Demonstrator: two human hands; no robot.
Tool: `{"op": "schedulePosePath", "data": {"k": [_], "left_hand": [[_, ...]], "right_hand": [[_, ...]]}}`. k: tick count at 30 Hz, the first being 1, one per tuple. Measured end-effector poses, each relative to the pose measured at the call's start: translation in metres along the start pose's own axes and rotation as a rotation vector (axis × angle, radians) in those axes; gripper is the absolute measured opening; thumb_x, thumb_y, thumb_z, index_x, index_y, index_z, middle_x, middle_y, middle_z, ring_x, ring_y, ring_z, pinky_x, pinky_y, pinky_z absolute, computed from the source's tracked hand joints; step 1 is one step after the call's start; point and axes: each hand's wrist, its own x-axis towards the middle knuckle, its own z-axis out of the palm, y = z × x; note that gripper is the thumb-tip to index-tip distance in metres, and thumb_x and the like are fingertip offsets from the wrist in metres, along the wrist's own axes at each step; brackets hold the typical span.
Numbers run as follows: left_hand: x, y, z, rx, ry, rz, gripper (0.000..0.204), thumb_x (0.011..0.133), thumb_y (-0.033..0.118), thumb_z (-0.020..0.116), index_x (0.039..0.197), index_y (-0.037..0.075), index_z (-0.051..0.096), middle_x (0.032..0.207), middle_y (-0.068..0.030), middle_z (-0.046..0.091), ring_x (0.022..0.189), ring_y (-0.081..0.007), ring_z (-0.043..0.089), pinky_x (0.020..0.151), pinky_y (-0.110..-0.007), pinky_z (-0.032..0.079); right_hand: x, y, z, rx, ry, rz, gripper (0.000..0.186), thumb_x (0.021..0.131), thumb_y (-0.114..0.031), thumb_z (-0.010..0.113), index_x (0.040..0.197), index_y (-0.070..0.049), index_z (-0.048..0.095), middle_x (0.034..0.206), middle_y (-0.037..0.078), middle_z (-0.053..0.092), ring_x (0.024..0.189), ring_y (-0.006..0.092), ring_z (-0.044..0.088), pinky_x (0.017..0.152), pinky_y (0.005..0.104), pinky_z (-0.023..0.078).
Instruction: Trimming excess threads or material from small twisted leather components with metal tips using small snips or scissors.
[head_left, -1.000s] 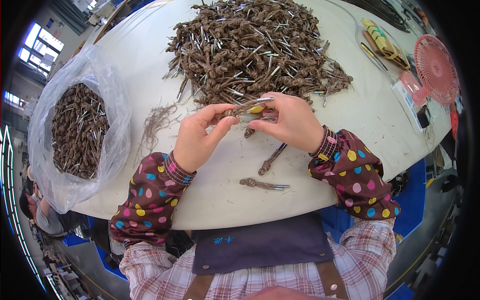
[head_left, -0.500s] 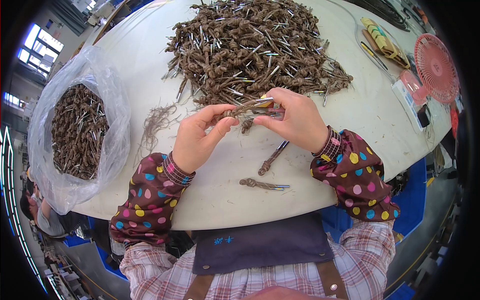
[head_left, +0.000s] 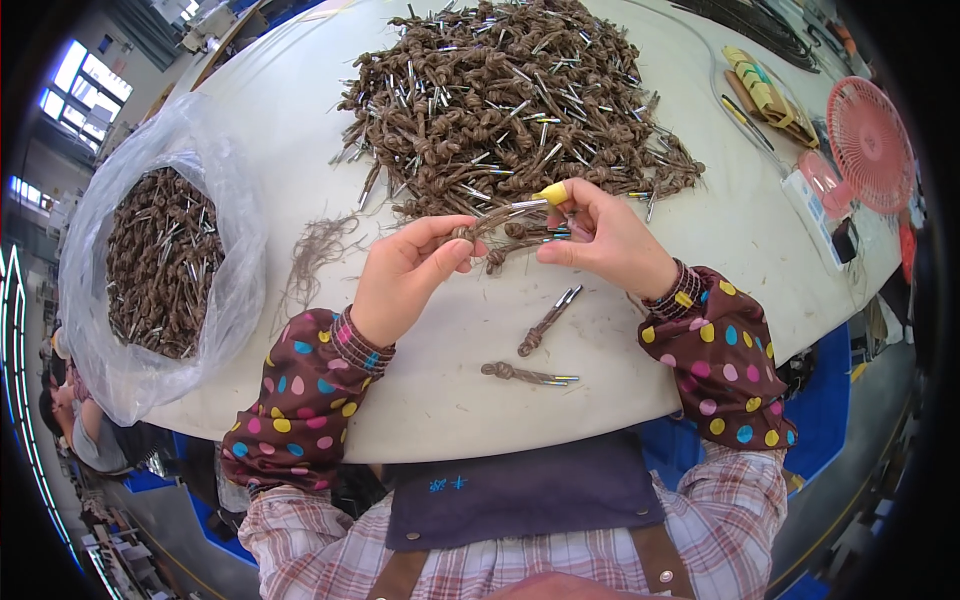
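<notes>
A knotted brown cord [head_left: 490, 220] with silvery metal tips is pinched at its knot end by my left hand [head_left: 405, 270]. Its tips point right and meet the yellow-wrapped index finger of my right hand [head_left: 610, 235]. That hand's thumb and index finger are spread apart, and I see nothing gripped between them. Just under the held cord, another knotted cord [head_left: 497, 259] lies near the right thumb. Closer to me, two similar pieces rest on the table: one slanted cord [head_left: 536, 330] and one nearly level cord [head_left: 512, 372].
A large heap of knotted cords [head_left: 500, 110] covers the far middle of the white table [head_left: 430, 400]. At left stands a clear plastic bag [head_left: 235, 240] full of them, beside loose fibres [head_left: 318, 250]. A pink fan [head_left: 870, 145], a pen [head_left: 745, 120] and a yellow-wrapped bundle [head_left: 765, 95] sit far right.
My right hand has shifted right, and its thumb has drawn away from the cords beneath. My left hand keeps hold of the same cord, nearly in place.
</notes>
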Motion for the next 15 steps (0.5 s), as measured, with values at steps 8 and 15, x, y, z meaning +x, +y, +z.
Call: {"op": "schedulePosePath", "data": {"k": [8,15], "left_hand": [[-0.002,-0.008,0.011,0.218,-0.03,0.064,0.028,0.087,0.01,0.064,0.114,0.004,0.061,0.1,-0.0074,0.067,0.087,-0.0154,0.063,0.078,-0.026,0.05],[0.001,-0.004,0.017,0.719,0.124,0.469,0.031,0.074,0.009,0.072,0.104,0.008,0.065,0.097,-0.0068,0.066,0.087,-0.0265,0.063,0.075,-0.033,0.051]], "right_hand": [[0.004,-0.006,0.034,0.456,0.003,0.072,0.024,0.084,-0.016,0.07,0.101,-0.001,0.061,0.086,-0.001,0.062,0.07,0.0027,0.052,0.062,0.0165,0.042],[0.0,-0.006,0.047,0.414,0.13,0.009,0.019,0.085,-0.017,0.068,0.086,0.001,0.061,0.078,0.001,0.064,0.071,0.0036,0.059,0.058,0.0181,0.045]]}}
